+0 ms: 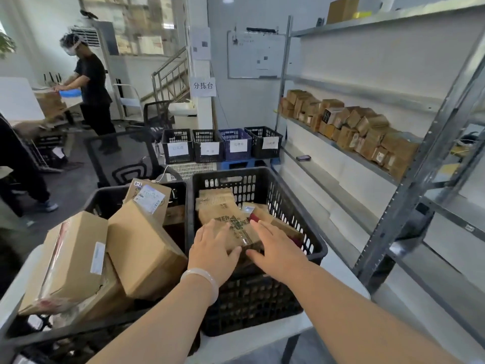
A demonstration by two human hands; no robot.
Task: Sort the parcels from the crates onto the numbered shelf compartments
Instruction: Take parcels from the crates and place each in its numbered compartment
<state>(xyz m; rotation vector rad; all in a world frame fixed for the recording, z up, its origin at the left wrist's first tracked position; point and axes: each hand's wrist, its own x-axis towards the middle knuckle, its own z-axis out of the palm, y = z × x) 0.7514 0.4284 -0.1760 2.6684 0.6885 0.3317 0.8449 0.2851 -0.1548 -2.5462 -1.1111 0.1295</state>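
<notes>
reaching into the right-hand black plastic lattice crate (236,185), the left hand (214,248) and the right hand (275,248) are bracketing one small brown cardboard parcel with dark printed tape (233,227). it is lying on top of the heap at the crate's near side, likely so it can be lifted squarely from both sides. the fingers of each hand are lying nearly straight and close together on the parcel, thumbs touching its near edge, pinching nothing. the grey metal shelf unit (405,195) is standing at right, one level carrying a row of small brown boxes (354,130), too many to count. two near crates are showing, the left black crate (110,191) holding at least four larger cardboard boxes (141,250). four labelled baskets (202,139) are sitting far off, three black and one blue.
</notes>
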